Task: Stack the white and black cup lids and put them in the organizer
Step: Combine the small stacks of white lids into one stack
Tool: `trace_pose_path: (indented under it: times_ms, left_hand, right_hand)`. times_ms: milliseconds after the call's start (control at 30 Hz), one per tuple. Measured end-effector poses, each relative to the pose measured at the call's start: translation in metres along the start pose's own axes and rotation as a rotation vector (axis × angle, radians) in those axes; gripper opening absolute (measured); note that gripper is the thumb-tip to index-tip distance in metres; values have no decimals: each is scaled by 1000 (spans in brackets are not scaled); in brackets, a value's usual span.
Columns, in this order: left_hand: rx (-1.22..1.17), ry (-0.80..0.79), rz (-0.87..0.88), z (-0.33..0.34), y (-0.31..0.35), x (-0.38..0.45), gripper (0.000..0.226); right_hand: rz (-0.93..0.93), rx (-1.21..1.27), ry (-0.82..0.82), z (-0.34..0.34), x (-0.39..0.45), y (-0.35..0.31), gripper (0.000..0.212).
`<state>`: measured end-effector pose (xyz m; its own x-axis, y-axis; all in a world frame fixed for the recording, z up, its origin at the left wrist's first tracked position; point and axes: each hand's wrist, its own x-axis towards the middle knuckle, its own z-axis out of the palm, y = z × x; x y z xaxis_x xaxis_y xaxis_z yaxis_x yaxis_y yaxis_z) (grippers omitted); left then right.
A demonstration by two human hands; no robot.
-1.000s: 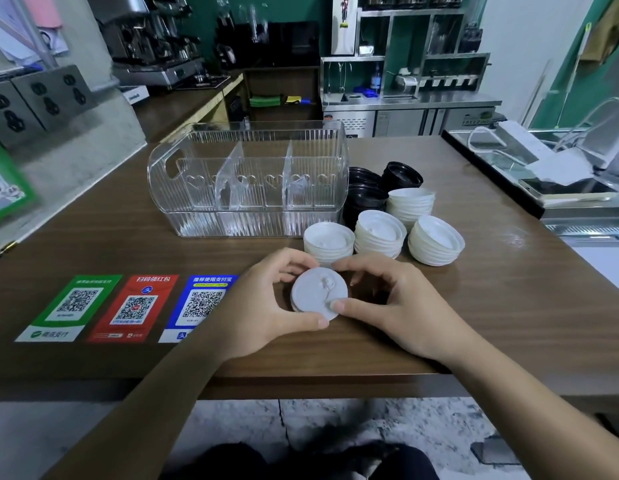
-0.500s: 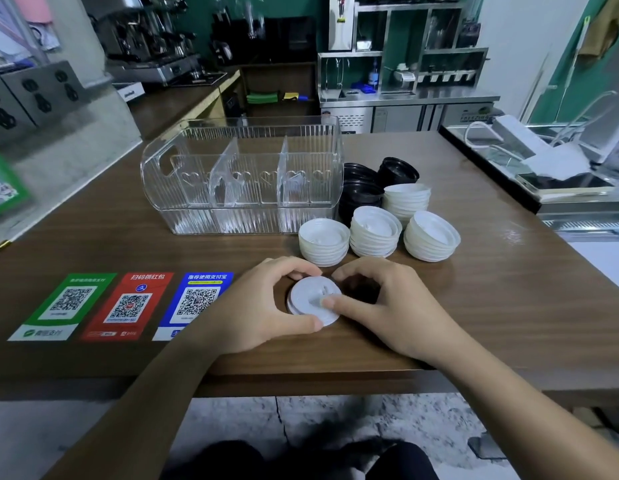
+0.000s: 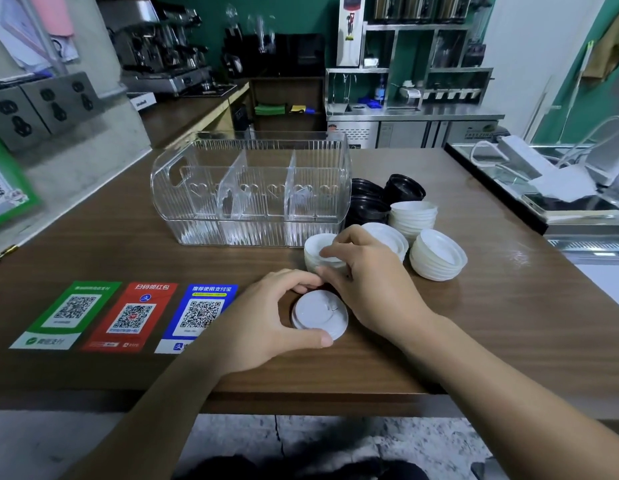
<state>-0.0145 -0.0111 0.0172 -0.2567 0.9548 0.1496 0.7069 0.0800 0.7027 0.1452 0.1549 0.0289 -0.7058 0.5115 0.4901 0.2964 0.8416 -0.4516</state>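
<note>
A small stack of white lids [image 3: 318,315] lies on the wooden counter near its front edge. My left hand [image 3: 266,320] curls round that stack, thumb at the front and fingers at the back. My right hand [image 3: 370,282] has reached to the nearest white lid stack [image 3: 316,247] and its fingertips pinch the stack's top. More white stacks [image 3: 437,259] [image 3: 413,211] and black lid stacks [image 3: 403,188] stand to the right. The clear organizer [image 3: 249,192] with dividers stands behind them with nothing visible inside.
Three QR code stickers [image 3: 131,315] lie flat on the counter at the left. A wall with sockets [image 3: 41,109] borders the left side. A steel tray with paper and a phone [image 3: 560,199] sits at the right edge.
My right hand left the near lid stack and moved back to the closest white stack. My left hand stayed round the near stack.
</note>
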Motion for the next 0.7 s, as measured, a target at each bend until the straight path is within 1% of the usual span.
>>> trace_pose_path:
  times_ms: [233, 400, 467, 567, 633, 700]
  left_hand:
    - [31, 2, 1, 2, 0, 1, 70]
    - [-23, 27, 25, 3, -4, 3, 62]
    - [-71, 64, 38, 4, -5, 4, 60]
    - [-170, 120, 53, 2, -4, 4, 54]
    - [-233, 177, 72, 2, -5, 3, 47]
    - [-291, 244, 79, 3, -6, 2, 41]
  right_hand:
    - [8, -23, 10, 6, 0, 7, 6]
    - [10, 45, 47, 5, -1, 10, 3]
    - [0, 62, 74, 4, -1, 11, 5]
    - [-31, 111, 169, 0, 0, 9, 3]
    - [-43, 172, 230, -4, 0, 7, 3]
    - [-19, 257, 253, -8, 0, 5, 2]
